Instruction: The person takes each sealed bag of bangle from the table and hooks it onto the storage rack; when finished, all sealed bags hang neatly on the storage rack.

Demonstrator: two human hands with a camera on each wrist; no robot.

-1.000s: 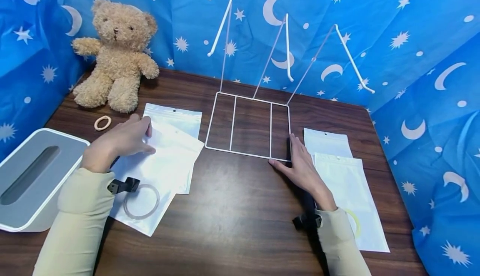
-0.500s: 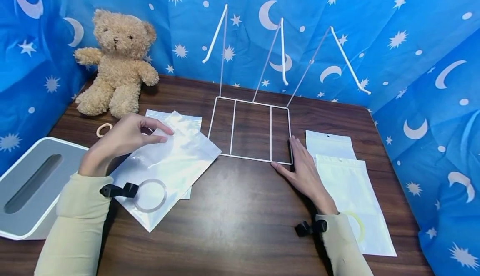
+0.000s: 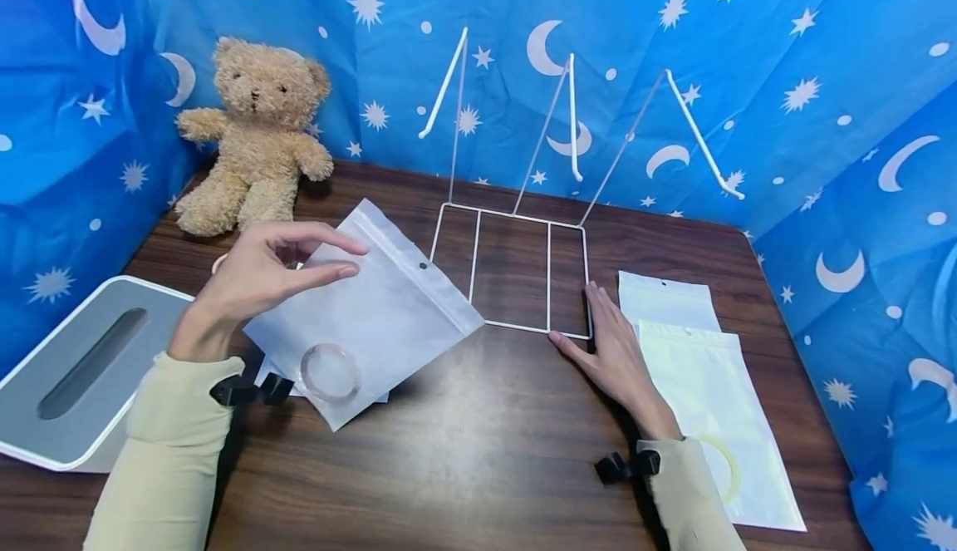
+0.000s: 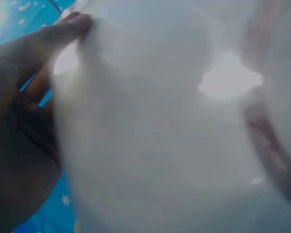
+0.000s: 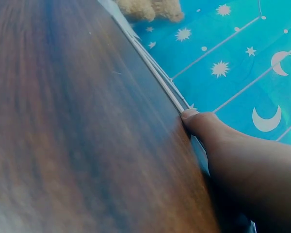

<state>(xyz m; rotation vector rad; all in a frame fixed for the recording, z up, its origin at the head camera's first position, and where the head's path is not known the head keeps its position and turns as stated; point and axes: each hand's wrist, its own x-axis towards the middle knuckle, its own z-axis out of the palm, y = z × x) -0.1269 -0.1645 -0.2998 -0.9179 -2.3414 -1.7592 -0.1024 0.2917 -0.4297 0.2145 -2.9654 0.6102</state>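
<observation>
In the head view my left hand (image 3: 272,273) pinches a white zip bag (image 3: 396,285) near its edge with thumb and fingers. The bag is tilted and lifted, its zip strip and hang hole toward the upper right. Through its lower part shows a ring-shaped bracelet (image 3: 304,368). Up close, the left wrist view has the bag's pale film (image 4: 155,131) beside the thumb. My right hand (image 3: 613,351) rests at the front right corner of a white wire rack (image 3: 516,328), fingers straight along its side bar, thumb on the front bar.
Three angled hooks (image 3: 574,119) rise from the rack's back. Under the lifted bag lies another white bag (image 3: 272,371). Two more bags (image 3: 703,393) lie at right, a yellow-green ring (image 3: 733,468) in one. A teddy bear (image 3: 257,144) and grey-topped box (image 3: 149,318) stand left.
My left hand has moved right and lifted the bag off the left pile, turning its zip end toward the rack. My right hand has stayed at the rack's corner.
</observation>
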